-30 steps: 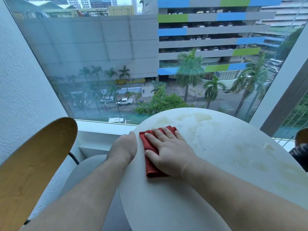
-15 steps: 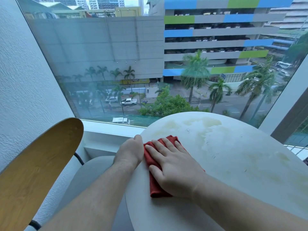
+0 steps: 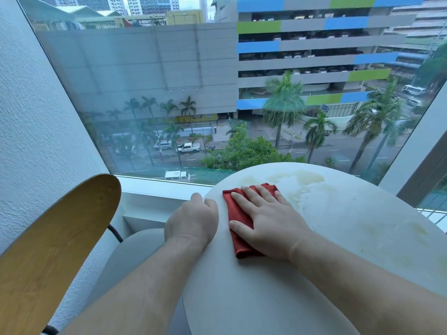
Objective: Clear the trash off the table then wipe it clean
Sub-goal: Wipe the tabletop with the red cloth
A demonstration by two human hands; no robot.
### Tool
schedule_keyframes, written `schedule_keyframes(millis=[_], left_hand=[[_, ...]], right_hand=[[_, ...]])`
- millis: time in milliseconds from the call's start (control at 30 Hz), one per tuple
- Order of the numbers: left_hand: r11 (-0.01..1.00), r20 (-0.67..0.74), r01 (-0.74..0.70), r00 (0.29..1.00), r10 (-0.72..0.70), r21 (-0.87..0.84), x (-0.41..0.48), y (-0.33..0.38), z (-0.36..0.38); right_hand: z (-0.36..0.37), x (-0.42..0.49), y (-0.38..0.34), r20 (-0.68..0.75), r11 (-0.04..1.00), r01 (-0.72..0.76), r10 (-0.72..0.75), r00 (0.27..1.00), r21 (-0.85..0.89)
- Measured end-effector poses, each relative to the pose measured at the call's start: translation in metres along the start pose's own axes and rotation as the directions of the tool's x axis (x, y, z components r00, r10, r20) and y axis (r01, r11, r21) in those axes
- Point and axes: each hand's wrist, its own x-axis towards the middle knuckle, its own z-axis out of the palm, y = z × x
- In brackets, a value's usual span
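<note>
A round white table (image 3: 350, 226) fills the lower right, with yellowish stains (image 3: 304, 180) along its far edge and more on the right side. A folded red cloth (image 3: 235, 213) lies on the table's left part. My right hand (image 3: 268, 221) rests flat on the cloth, fingers spread, pressing it down. My left hand (image 3: 191, 221) is curled over the table's left rim, gripping the edge beside the cloth. No trash shows on the table.
A wooden chair back (image 3: 53, 250) rises at the lower left, with its grey seat (image 3: 135, 257) under my left arm. A white window sill (image 3: 157, 189) and a large window (image 3: 217, 93) stand just beyond the table. A white wall (image 3: 36, 117) is on the left.
My right hand has slid the red cloth a little farther across the table toward the stains at the far edge. My left hand stays on the rim.
</note>
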Motion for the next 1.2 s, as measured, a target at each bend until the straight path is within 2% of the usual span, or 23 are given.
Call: schedule_keyframes(millis=[133,300,433,600,767,933,1200], left_hand=[[0.996,0.014,-0.083,0.996,0.083,0.040,0.008,0.007,0.000],[0.991,0.089,-0.123,0.988,0.127,-0.054,0.025,0.017,-0.003],[0.984,0.125,-0.132,0.981,0.147,-0.120,0.032,0.020,-0.004],[0.978,0.115,-0.130,0.982,0.149,-0.161,0.030,0.019,-0.005],[0.996,0.122,-0.075,0.989,0.081,-0.055,0.038,0.016,0.001],[0.998,0.138,-0.062,0.988,0.061,0.007,0.042,0.017,0.004],[0.995,0.098,-0.088,0.992,0.084,0.046,0.041,0.018,0.006]], right_hand=[[-0.003,-0.023,0.008,0.036,1.000,0.012,-0.012,0.999,0.011],[0.000,-0.030,-0.007,0.024,0.996,0.092,-0.092,0.995,0.008],[0.004,0.002,-0.016,-0.018,0.991,0.130,-0.130,0.991,0.002],[0.006,0.049,-0.006,-0.042,0.997,0.075,-0.074,0.996,0.022],[-0.003,0.054,0.020,-0.012,1.000,-0.020,0.020,1.000,-0.002],[-0.005,0.016,0.032,-0.001,0.997,-0.074,0.074,0.997,0.000],[0.003,-0.008,-0.001,-0.002,1.000,0.018,-0.018,1.000,0.011]])
